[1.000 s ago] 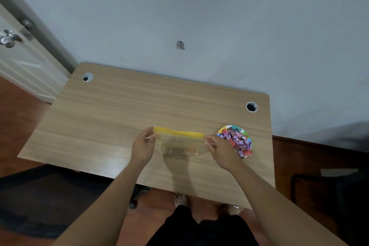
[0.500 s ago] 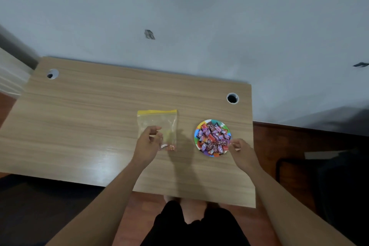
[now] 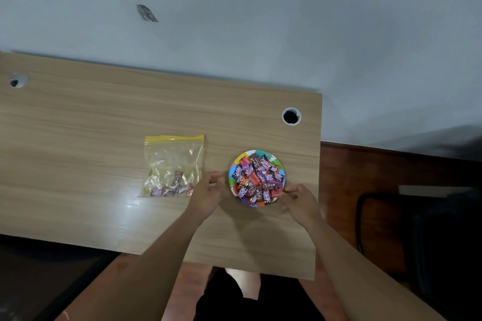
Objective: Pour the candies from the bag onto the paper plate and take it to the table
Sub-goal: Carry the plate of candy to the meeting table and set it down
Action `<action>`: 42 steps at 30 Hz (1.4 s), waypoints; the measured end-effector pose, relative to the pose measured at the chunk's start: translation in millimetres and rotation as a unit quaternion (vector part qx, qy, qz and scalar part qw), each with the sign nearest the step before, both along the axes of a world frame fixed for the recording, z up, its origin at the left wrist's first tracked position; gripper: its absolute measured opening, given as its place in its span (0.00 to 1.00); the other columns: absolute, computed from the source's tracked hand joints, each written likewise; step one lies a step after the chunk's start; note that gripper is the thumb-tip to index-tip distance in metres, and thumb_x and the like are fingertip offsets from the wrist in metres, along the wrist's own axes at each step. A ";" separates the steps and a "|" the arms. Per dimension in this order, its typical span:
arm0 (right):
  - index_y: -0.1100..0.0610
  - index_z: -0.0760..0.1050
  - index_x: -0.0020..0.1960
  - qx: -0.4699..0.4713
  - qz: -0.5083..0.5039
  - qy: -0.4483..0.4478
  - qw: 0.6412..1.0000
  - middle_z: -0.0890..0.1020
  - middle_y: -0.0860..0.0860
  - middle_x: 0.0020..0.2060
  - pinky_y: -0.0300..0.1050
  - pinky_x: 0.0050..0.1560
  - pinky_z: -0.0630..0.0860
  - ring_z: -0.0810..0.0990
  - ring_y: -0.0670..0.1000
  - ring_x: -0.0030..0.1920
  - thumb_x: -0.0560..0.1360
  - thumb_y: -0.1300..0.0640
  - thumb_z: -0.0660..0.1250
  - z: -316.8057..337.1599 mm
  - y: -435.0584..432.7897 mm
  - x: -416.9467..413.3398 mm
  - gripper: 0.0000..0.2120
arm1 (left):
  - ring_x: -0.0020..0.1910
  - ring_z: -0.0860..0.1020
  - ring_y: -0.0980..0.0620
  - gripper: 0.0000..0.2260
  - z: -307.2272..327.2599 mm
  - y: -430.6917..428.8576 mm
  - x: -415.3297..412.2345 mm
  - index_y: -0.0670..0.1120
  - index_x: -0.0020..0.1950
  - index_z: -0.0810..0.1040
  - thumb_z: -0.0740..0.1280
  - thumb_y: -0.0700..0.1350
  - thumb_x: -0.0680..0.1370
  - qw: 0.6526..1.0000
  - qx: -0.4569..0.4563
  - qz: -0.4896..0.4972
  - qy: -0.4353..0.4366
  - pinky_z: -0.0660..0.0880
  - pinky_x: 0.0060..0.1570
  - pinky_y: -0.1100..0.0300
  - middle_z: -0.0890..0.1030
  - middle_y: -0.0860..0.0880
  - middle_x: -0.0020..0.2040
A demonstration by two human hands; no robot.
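A colourful paper plate (image 3: 233, 170) heaped with wrapped candies (image 3: 257, 180) rests on the wooden desk (image 3: 104, 117) near its right end. To its left, the clear zip bag (image 3: 173, 156) with a yellow seal lies flat, with a few candies left in its bottom. My left hand (image 3: 208, 191) is between bag and plate, its fingers curled and apart, just short of the plate's left rim and holding nothing. My right hand (image 3: 300, 200) pinches the plate's lower right rim with thumb and fingertips.
The desk stands against a grey wall and has a cable hole (image 3: 291, 116) at the back right and another (image 3: 17, 81) at the far left. Its right edge is close to the plate. Reddish floor and a dark chair frame (image 3: 365, 216) lie to the right.
Both hands let go of the bag, which now lies flat on the desk. My left hand moved right from the bag to the plate's left side. My right hand stays at the plate's right rim.
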State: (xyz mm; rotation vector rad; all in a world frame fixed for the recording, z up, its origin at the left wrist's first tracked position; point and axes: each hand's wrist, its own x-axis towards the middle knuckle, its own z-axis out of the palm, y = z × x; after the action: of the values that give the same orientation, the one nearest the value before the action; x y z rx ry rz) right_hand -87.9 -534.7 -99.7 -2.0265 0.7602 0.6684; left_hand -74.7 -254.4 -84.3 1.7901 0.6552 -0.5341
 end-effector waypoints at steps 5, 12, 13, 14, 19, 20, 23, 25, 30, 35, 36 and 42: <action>0.52 0.78 0.46 0.014 -0.009 -0.016 1.000 0.86 0.49 0.40 0.52 0.46 0.84 0.88 0.56 0.41 0.74 0.49 0.82 -14.8 5.7 9.8 0.14 | 0.59 0.85 0.44 0.13 -8.9 -17.9 9.4 0.42 0.69 0.81 0.68 0.42 0.86 1.000 0.021 0.018 0.001 0.82 0.60 0.52 0.81 0.56 0.53; 0.47 0.78 0.48 0.070 -0.011 -0.039 0.997 0.88 0.55 0.41 0.63 0.44 0.88 0.89 0.56 0.35 0.83 0.49 0.72 -17.5 3.3 15.2 0.06 | 0.51 0.84 0.49 0.10 -21.8 -30.5 11.2 0.38 0.65 0.84 0.68 0.36 0.84 0.997 0.060 0.024 -0.036 0.80 0.59 0.51 0.85 0.47 0.52; 0.47 0.78 0.48 0.071 -0.010 -0.040 0.997 0.88 0.57 0.41 0.65 0.44 0.87 0.88 0.55 0.34 0.84 0.51 0.70 -17.7 2.3 15.8 0.06 | 0.50 0.84 0.48 0.10 -22.6 -31.4 11.6 0.39 0.63 0.84 0.69 0.36 0.84 0.998 0.056 0.028 -0.031 0.81 0.58 0.50 0.86 0.46 0.51; 0.47 0.78 0.48 0.073 -0.010 -0.041 0.996 0.88 0.59 0.41 0.66 0.43 0.87 0.88 0.54 0.33 0.85 0.52 0.70 -18.4 1.4 15.9 0.07 | 0.52 0.86 0.46 0.09 -24.9 -31.1 11.4 0.41 0.61 0.85 0.69 0.37 0.83 0.998 0.050 0.032 -0.022 0.82 0.58 0.47 0.87 0.46 0.51; 0.52 0.79 0.49 0.058 0.009 -0.048 0.997 0.88 0.59 0.42 0.64 0.43 0.87 0.88 0.53 0.32 0.85 0.54 0.69 -18.7 -0.1 16.1 0.06 | 0.57 0.88 0.42 0.09 -56.7 -21.5 5.1 0.59 0.50 0.86 0.71 0.45 0.79 0.998 -0.004 0.064 0.007 0.84 0.58 0.33 0.89 0.49 0.52; 0.53 0.79 0.49 0.055 0.012 -0.053 0.997 0.88 0.58 0.42 0.63 0.43 0.87 0.87 0.49 0.30 0.85 0.54 0.69 -18.7 0.1 15.9 0.06 | 0.57 0.88 0.41 0.09 -64.3 -19.5 3.4 0.60 0.50 0.86 0.71 0.44 0.79 0.998 -0.008 0.068 0.009 0.84 0.58 0.33 0.89 0.49 0.52; 0.54 0.79 0.48 0.049 0.016 -0.058 0.997 0.88 0.55 0.43 0.60 0.46 0.87 0.85 0.43 0.27 0.85 0.54 0.69 -17.8 1.0 14.6 0.07 | 0.58 0.87 0.41 0.12 -66.3 -17.3 1.8 0.60 0.50 0.86 0.70 0.42 0.81 0.997 -0.026 0.067 0.011 0.84 0.59 0.32 0.89 0.48 0.53; 0.56 0.80 0.50 0.046 0.008 -0.061 0.997 0.88 0.54 0.44 0.58 0.46 0.87 0.85 0.41 0.28 0.85 0.54 0.69 -12.4 3.0 13.1 0.07 | 0.56 0.87 0.41 0.09 -30.2 -21.9 7.1 0.55 0.53 0.86 0.69 0.41 0.83 0.998 -0.028 0.059 0.007 0.86 0.55 0.35 0.87 0.48 0.54; 0.60 0.80 0.53 0.045 -0.032 -0.092 0.994 0.88 0.51 0.41 0.47 0.41 0.83 0.84 0.39 0.29 0.85 0.57 0.68 21.2 13.8 3.9 0.07 | 0.45 0.85 0.48 0.08 20.2 -21.8 13.6 0.35 0.63 0.80 0.64 0.34 0.86 0.997 -0.069 0.046 -0.005 0.87 0.35 0.58 0.80 0.42 0.53; 0.52 0.79 0.48 0.033 -0.092 -0.124 0.987 0.88 0.51 0.34 0.59 0.46 0.86 0.87 0.49 0.32 0.85 0.54 0.68 54.6 28.1 -16.9 0.07 | 0.43 0.83 0.48 0.05 59.6 -13.1 19.5 0.39 0.59 0.80 0.65 0.34 0.86 0.994 -0.101 0.008 -0.027 0.87 0.34 0.59 0.78 0.42 0.52; 0.52 0.80 0.49 0.030 -0.108 -0.131 0.985 0.88 0.51 0.35 0.60 0.46 0.87 0.87 0.50 0.32 0.85 0.54 0.68 61.5 32.2 -21.6 0.07 | 0.43 0.83 0.48 0.06 68.3 -10.9 19.9 0.37 0.61 0.80 0.65 0.34 0.86 0.994 -0.107 -0.007 -0.031 0.86 0.34 0.60 0.78 0.42 0.53; 0.50 0.79 0.51 0.000 -0.162 -0.186 0.969 0.87 0.47 0.40 0.58 0.45 0.88 0.89 0.50 0.32 0.86 0.54 0.67 106.6 51.8 -49.6 0.05 | 0.46 0.83 0.46 0.08 100.0 3.2 22.7 0.37 0.63 0.82 0.67 0.38 0.86 0.988 -0.104 -0.094 -0.064 0.86 0.36 0.60 0.78 0.34 0.62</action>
State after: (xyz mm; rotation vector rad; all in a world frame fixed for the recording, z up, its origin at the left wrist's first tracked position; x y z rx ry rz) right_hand -137.5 -482.9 6.9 -1.8907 0.8340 0.0963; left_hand -52.1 -251.2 15.7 1.6820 0.3302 -0.5858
